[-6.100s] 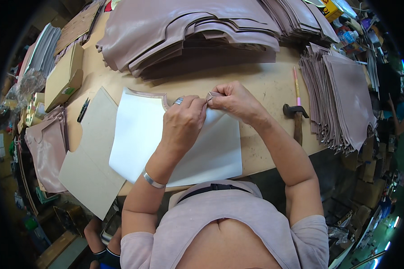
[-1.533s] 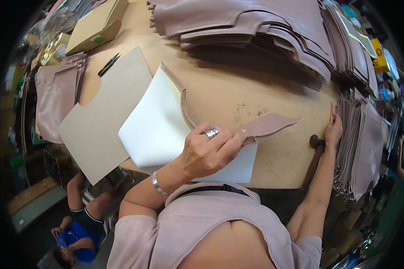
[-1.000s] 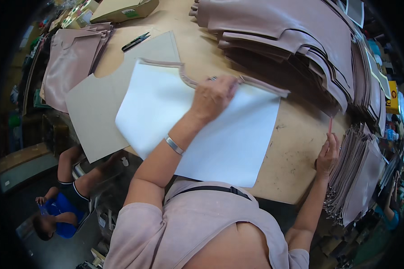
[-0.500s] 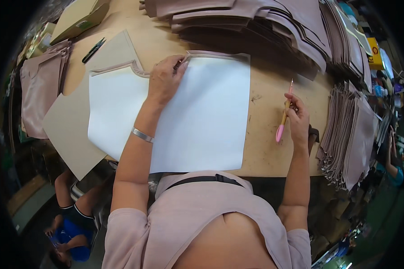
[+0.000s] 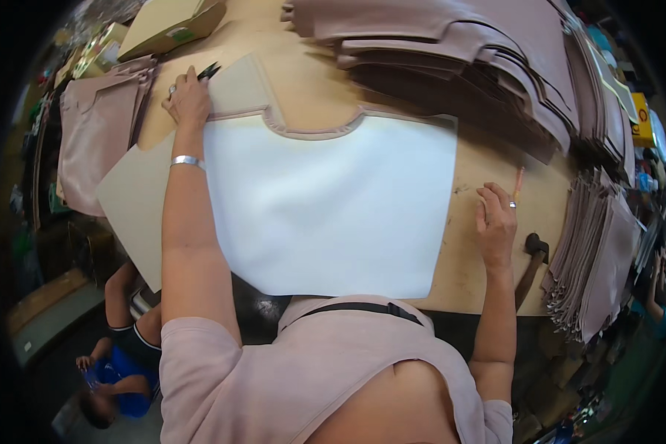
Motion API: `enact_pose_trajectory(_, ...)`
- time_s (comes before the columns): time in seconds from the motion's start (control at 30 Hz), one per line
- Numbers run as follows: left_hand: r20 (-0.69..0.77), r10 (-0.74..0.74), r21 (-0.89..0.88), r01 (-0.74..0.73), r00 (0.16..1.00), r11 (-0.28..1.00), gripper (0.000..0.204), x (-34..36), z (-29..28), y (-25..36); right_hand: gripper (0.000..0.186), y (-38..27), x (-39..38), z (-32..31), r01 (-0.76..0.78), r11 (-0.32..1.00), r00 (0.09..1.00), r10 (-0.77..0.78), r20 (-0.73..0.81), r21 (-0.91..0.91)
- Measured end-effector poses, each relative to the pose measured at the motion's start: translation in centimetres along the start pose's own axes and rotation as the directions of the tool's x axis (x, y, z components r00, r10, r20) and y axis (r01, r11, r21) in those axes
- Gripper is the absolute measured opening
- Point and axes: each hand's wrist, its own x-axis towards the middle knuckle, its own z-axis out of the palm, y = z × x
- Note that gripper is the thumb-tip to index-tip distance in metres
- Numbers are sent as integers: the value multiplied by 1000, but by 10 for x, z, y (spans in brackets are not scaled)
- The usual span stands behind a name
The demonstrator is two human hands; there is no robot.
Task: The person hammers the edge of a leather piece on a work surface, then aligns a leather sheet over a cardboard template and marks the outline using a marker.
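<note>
My left hand (image 5: 187, 100) is at the far left of the white sheet (image 5: 329, 211), fingers loosely spread beside small black snips (image 5: 210, 71). The sheet has a folded mauve strip (image 5: 314, 134) along its notched top edge. Beneath its left side lies a grey card pattern (image 5: 137, 203). My right hand (image 5: 496, 214) hovers over the board right of the sheet, fingers loosely bent and apart, beside a pink-and-yellow pen (image 5: 519, 180). A hammer (image 5: 534, 251) lies just right of it.
Thick stacks of mauve leather pieces (image 5: 444, 29) fill the back of the table (image 5: 296, 74), with more at right (image 5: 584, 255) and left (image 5: 89, 140). A folded carton (image 5: 163, 29) sits back left. A seated person in blue (image 5: 118, 377) is at lower left, another person (image 5: 655, 296) at far right.
My left hand has left the sheet's folded edge and moved left to the snips. The sheet now lies flat. My right hand has let go of the pen.
</note>
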Motion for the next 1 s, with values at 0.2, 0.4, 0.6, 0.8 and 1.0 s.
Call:
enact_pose_trajectory(0.2, -287, 128, -171, -183, 949, 968, 18, -2, -25, -5, 20, -62, 34, 27, 170, 941, 984, -175, -7, 292)
enact_pose_trajectory(0.4, 165, 248, -984, 142, 955, 106, 14, -115, -120, 122, 35, -123, 57, 52, -273, 457, 946, -33, 323, 847)
enact_pose_trajectory(0.6, 195, 455, -979, 203, 869, 33, 17, -155, -137, 168, 36, -130, 56, 65, -450, -118, 870, 168, 465, 885)
enact_pose_trajectory(0.8, -111, 381, -701, -343, 918, 625, 15, -139, -96, 180, 43, -112, 72, 49, -603, 70, 794, 145, 590, 795)
enact_pose_trajectory(1.0, -162, 367, -665, -376, 916, 645, 9, -135, -79, 182, 42, -114, 77, 61, -726, 45, 687, 22, 726, 686)
